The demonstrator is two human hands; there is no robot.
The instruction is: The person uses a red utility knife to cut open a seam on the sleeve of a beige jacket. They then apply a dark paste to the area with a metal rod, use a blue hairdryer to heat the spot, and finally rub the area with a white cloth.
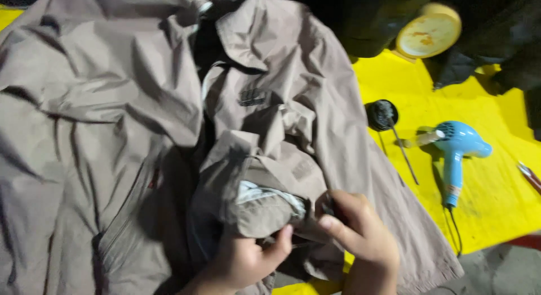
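A large grey-brown jacket [112, 103] lies spread open over a yellow table [490, 188]. Near the bottom centre, my left hand [248, 258] grips a bunched fold of the jacket's fabric, thumb on top. My right hand [360, 238] pinches the same bunch of fabric from the right, fingers curled round a dark edge. Both hands sit close together, almost touching. A pale lining strip shows in the fold between them.
A blue hair dryer [459, 151] with its cord lies on the yellow surface at right. A round black brush-like tool [383, 116] with a thin handle is beside it. A round cream lid [428, 33] and dark cloth [479, 52] lie at the back right. A red-handled tool [530, 176] pokes in at the right edge.
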